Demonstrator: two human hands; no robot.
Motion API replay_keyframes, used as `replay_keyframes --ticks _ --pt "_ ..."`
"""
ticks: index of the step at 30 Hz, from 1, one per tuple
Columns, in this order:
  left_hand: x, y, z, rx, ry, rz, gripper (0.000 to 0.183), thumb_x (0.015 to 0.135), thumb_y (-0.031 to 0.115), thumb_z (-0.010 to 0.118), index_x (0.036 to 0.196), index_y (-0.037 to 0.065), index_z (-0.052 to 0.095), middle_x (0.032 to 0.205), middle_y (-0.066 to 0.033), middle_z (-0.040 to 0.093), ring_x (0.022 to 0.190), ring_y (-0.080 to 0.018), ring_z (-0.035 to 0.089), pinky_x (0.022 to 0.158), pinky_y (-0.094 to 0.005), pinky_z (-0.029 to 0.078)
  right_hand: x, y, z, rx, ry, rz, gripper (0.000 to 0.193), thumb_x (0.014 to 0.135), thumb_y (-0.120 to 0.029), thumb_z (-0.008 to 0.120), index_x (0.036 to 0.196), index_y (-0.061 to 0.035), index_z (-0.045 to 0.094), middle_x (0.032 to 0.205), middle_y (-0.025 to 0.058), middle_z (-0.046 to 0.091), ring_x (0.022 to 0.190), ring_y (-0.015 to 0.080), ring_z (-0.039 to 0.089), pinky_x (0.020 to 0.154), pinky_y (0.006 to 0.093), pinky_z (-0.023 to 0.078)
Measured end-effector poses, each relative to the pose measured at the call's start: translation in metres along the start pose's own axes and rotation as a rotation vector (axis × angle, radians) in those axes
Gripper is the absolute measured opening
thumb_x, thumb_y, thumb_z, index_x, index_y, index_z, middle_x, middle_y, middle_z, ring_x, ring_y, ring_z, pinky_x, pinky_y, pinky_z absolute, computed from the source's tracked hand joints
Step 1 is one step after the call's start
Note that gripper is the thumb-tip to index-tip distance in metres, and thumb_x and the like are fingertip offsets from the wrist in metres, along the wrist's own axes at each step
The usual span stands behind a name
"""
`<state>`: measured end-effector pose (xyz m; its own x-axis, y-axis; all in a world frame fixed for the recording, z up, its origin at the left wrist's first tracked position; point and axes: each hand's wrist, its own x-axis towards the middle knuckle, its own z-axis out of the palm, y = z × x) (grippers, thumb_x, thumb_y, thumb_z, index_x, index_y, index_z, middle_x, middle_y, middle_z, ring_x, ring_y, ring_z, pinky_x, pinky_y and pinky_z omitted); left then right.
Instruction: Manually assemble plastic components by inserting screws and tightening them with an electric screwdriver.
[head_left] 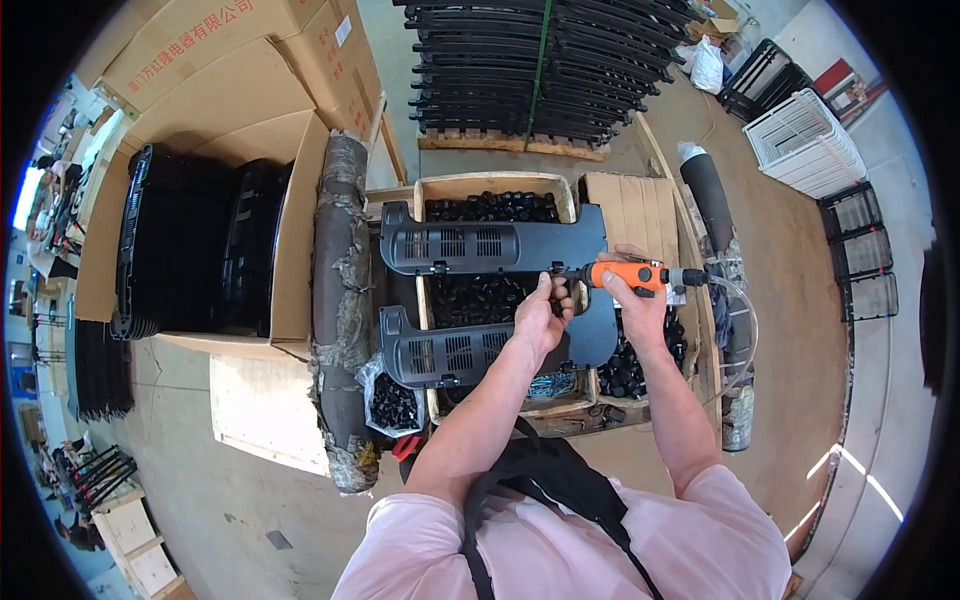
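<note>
Right hand point(633, 300) grips orange screwdriver point(628, 275); left hand point(541, 318) pinches at black panel point(495, 295).

Both forearms reach forward; left hand point(541, 315) pinching with fingertips, right hand point(634, 300) wrapped closed, knuckles up.

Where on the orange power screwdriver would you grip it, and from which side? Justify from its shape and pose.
Grip the orange power screwdriver around its thick orange barrel, from the near side, as the right hand does. It lies level, tip toward the left hand, hose trailing right, so both ends stay free.
</note>
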<state>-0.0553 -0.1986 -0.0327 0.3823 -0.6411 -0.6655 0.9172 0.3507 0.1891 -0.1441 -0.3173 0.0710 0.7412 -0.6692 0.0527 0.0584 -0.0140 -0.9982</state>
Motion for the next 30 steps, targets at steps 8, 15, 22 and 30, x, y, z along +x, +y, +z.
replay_keyframes --ticks 8,15,22,30 --pt "0.015 0.039 -0.033 0.271 0.227 0.089 0.025 0.109 0.033 0.054 0.111 0.012 0.069 0.071 0.0056 0.051 0.059 -0.0110 0.048 0.054 -0.0292 0.040 0.020 0.011 0.009 -0.130 -0.035 -0.009 0.051 0.087 -0.004 0.078 0.133 0.0037 0.057 0.121 0.0177 0.071 0.112 0.0208 0.068 0.101 0.0355 0.055" --pt "0.021 0.059 -0.026 0.284 0.261 -0.015 0.036 0.106 0.040 0.060 0.106 0.005 0.067 0.072 0.0018 0.046 0.059 -0.0118 0.043 0.054 -0.0294 0.038 0.025 0.015 0.016 -0.189 -0.078 -0.009 0.047 0.087 -0.002 0.077 0.130 0.0025 0.059 0.121 0.0166 0.071 0.112 0.0200 0.068 0.101 0.0349 0.054" --pt "0.041 0.053 -0.030 0.330 0.262 0.002 0.043 0.109 0.045 0.054 0.094 0.005 0.064 0.069 0.0032 0.043 0.055 -0.0105 0.038 0.050 -0.0287 0.036 0.033 0.016 0.030 -0.270 -0.143 -0.034 0.043 0.086 -0.005 0.077 0.126 0.0009 0.062 0.119 0.0137 0.072 0.109 0.0182 0.069 0.099 0.0331 0.054" --pt "0.048 0.049 -0.033 0.356 0.260 0.045 0.043 0.109 0.043 0.053 0.091 0.005 0.063 0.066 0.0011 0.044 0.051 -0.0112 0.040 0.044 -0.0289 0.033 0.040 0.017 0.035 -0.443 -0.228 -0.037 0.026 0.083 -0.012 0.079 0.106 -0.0035 0.070 0.108 0.0061 0.074 0.101 0.0151 0.068 0.092 0.0316 0.054"
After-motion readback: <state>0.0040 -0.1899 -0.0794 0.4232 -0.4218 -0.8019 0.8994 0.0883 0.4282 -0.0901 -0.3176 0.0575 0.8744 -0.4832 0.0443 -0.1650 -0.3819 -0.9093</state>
